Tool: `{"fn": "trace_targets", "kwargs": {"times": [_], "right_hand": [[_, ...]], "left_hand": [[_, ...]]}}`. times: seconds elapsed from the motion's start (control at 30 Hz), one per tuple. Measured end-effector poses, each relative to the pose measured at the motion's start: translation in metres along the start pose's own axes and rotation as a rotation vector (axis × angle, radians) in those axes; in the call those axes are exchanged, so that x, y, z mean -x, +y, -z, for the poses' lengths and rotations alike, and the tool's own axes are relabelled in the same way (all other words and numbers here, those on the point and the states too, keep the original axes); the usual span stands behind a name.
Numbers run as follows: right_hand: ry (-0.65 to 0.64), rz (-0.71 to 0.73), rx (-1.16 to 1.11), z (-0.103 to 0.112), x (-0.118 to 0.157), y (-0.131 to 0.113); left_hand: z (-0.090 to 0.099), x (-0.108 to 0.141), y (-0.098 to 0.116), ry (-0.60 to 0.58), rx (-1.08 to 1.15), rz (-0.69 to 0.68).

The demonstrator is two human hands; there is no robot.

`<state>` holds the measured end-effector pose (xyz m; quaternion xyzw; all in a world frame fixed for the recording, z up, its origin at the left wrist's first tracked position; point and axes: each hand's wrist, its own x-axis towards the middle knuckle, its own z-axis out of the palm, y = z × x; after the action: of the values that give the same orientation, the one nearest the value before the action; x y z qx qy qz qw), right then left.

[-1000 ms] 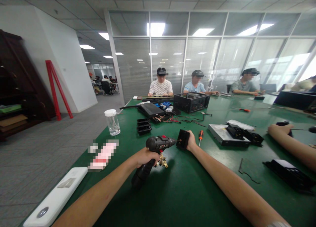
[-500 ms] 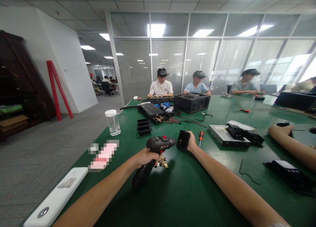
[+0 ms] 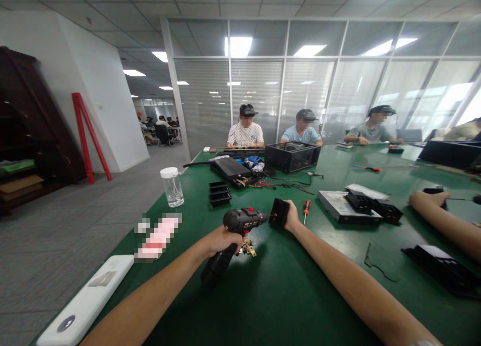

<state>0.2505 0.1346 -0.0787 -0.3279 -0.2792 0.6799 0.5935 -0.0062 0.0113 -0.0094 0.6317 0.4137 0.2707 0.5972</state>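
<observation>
The left hand [image 3: 229, 240] is gripping a black power drill [image 3: 242, 220], its fingers closing around the rounded handle. The right hand [image 3: 292, 216] is holding a boxy black part [image 3: 278, 213] between partly hidden fingers, right at the drill's tip. Brass-coloured metal pieces [image 3: 249, 246] are lying on the smooth green desk [image 3: 270, 306], the drill and left hand partly covering them. An orange-handled screwdriver [image 3: 307, 207] is resting beside the right hand; black rectangular trays [image 3: 220, 193] are sitting beyond the drill.
</observation>
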Motion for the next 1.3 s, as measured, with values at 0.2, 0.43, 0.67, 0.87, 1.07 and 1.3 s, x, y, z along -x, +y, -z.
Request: {"fn": "trace_targets", "kwargs": {"times": [0.2, 0.43, 0.67, 0.87, 1.07, 1.3], "right_hand": [[0.038, -0.037, -0.026, -0.0036, 0.0028, -0.0018], [0.025, -0.025, -0.023, -0.0031, 0.0030, -0.0013], [0.031, -0.019, -0.032, 0.0008, -0.0018, -0.0001], [0.038, -0.017, -0.037, 0.0021, -0.0043, 0.0008], [0.046, -0.032, -0.034, 0.0025, -0.0042, 0.0005], [0.014, -0.024, -0.026, 0.0039, -0.0052, 0.0011]], "left_hand": [[-0.0005, -0.0007, -0.0003, -0.006, 0.007, -0.006], [0.0002, -0.0005, 0.0001, -0.020, 0.006, -0.005], [0.0016, -0.0025, -0.0049, -0.032, 0.027, -0.022], [0.0007, -0.0013, -0.0018, -0.040, 0.019, -0.026], [0.0002, -0.0004, -0.0013, -0.036, 0.039, -0.021], [0.0007, -0.0007, -0.0013, -0.017, 0.014, 0.017]]}}
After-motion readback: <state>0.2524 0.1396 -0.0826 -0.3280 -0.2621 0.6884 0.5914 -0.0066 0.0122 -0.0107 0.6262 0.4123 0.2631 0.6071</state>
